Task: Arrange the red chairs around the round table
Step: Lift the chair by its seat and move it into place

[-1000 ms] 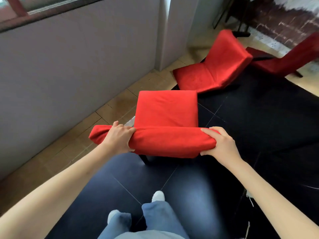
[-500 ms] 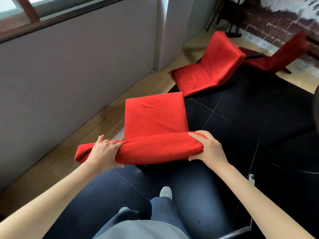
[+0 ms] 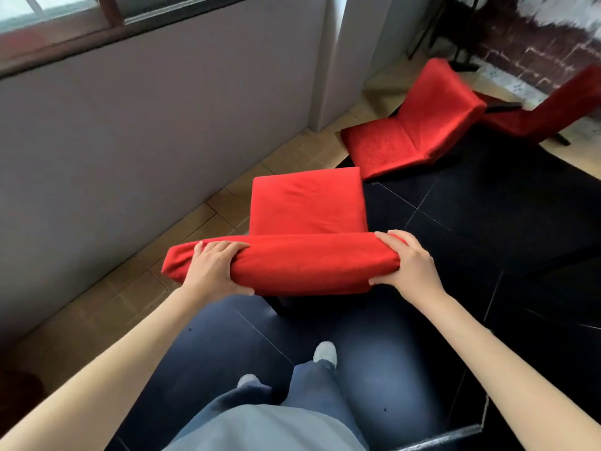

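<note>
A red padded chair (image 3: 307, 206) stands in front of me on the dark floor, its backrest top nearest me. My left hand (image 3: 216, 270) grips the left part of the backrest top, fingers over it and thumb under. At the backrest's right end my right hand (image 3: 408, 265) grips in the same way. A second red chair (image 3: 419, 125) sits further off to the right. Behind that one, a third red chair (image 3: 553, 112) reaches the right edge of the view. The round table is hardly visible; only a metal edge (image 3: 442, 437) shows at the bottom right.
A grey wall (image 3: 130, 125) under a window runs along the left, with a strip of tan tiles (image 3: 136, 288) at its foot. A pillar (image 3: 351, 53) stands behind the chairs and a brick wall (image 3: 533, 50) at the back right. My feet are below the held chair.
The held chair has turned a little and shifted relative to me while I stepped; both hands have kept their grip on the backrest. The view has swung towards the left.
</note>
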The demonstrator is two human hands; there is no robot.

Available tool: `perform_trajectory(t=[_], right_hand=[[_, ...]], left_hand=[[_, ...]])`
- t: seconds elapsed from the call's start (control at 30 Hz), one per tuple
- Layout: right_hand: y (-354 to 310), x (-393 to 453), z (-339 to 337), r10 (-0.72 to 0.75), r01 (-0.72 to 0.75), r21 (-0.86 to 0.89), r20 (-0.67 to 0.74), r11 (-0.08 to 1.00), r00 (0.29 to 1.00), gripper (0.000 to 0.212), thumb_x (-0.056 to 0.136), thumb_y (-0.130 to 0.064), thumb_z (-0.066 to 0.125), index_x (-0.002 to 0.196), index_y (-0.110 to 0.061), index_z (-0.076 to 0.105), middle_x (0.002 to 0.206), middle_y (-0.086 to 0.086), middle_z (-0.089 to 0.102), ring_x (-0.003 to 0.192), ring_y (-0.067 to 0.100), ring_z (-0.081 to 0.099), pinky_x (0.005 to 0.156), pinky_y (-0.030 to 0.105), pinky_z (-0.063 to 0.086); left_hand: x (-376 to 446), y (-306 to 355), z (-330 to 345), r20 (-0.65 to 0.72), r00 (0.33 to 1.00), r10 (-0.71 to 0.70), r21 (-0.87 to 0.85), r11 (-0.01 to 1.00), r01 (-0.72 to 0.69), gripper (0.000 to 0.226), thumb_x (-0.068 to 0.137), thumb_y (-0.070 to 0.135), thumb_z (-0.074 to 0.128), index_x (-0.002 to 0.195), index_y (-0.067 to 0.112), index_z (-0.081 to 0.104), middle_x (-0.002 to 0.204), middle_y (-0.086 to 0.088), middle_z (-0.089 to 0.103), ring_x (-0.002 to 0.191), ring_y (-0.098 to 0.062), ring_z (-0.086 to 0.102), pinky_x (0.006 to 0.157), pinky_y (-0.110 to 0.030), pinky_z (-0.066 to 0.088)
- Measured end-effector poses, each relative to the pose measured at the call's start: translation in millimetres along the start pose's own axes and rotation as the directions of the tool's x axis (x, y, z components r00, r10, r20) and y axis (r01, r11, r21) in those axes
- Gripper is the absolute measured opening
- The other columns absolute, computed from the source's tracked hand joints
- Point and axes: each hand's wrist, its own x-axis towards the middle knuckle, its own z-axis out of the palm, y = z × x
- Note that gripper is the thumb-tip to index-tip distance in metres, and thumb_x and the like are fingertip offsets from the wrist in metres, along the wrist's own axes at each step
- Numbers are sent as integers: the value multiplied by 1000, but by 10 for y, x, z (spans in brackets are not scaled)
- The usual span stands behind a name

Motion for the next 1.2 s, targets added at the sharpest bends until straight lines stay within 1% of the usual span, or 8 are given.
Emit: perform_trajectory(t=[0.1, 0.2, 0.33, 0.47, 0.7, 0.93, 1.07, 1.2], right_hand=[[79, -36, -12, 123, -122, -50, 20, 991, 992, 103, 49, -40, 94, 141, -35, 46, 145, 2, 38, 124, 31, 49, 103, 41, 39], [156, -68, -41, 207, -206, -51, 7, 977, 978, 106, 49, -47, 92, 142, -41, 41, 142, 6, 40, 122, 34, 49, 101, 42, 40], [246, -113, -18, 269, -269, -8, -14, 963, 963, 106, 49, -46, 92, 142, -39, 42, 140, 7, 41, 122, 32, 49, 101, 43, 41], [267, -206, 148, 325, -322, 72, -33, 944, 945, 104, 47, -44, 94, 140, -37, 47, 138, 6, 44, 122, 29, 49, 100, 39, 41], [339, -514, 591, 477, -466, 179, -24, 867, 879, 103, 50, -37, 94, 141, -35, 46, 136, 6, 45, 121, 27, 50, 94, 33, 40], [346, -505, 633, 478, -470, 162, -7, 867, 879, 103, 52, -37, 94, 142, -34, 44, 136, 7, 40, 117, 28, 51, 92, 33, 42], [341, -513, 627, 472, -470, 140, 24, 872, 882, 104, 55, -38, 93, 145, -33, 40, 142, 6, 33, 120, 28, 49, 97, 36, 44], [361, -523, 606, 448, -451, 135, 53, 882, 893, 103, 59, -38, 91, 146, -35, 37, 145, 2, 29, 121, 29, 48, 99, 37, 44]], left_hand=[[48, 99, 69, -25, 999, 39, 25, 999, -38, 101, 44, 72, 78, 132, 30, 51, 129, 6, 58, 125, -23, 48, 112, -52, 18], [116, 200, 121, -24, 995, 98, 64, 993, -96, 102, 46, 78, 73, 133, 30, 51, 129, 6, 58, 125, -21, 49, 113, -51, 18], [234, 264, 101, 19, 992, 125, 124, 984, -126, 104, 46, 83, 69, 134, 32, 50, 130, 7, 58, 125, -19, 50, 113, -50, 17], [348, 197, 16, 40, 989, 140, 171, 975, -145, 104, 44, 82, 69, 134, 35, 49, 130, 9, 59, 125, -19, 49, 113, -47, 18], [591, 274, -58, 154, 970, 189, 296, 928, -228, 107, 39, 80, 72, 135, 40, 45, 132, 12, 55, 129, -18, 44, 107, -44, 20], [616, 267, -38, 152, 970, 190, 315, 921, -229, 109, 37, 79, 73, 135, 39, 47, 135, 12, 54, 129, -19, 44, 107, -49, 22], [604, 288, -42, 174, 971, 163, 319, 924, -212, 110, 40, 80, 71, 138, 40, 41, 139, 13, 49, 133, -18, 38, 110, -52, 21], [575, 381, 0, 188, 976, 110, 264, 951, -158, 110, 46, 83, 67, 143, 41, 35, 146, 11, 42, 139, -23, 29, 110, -55, 14]])
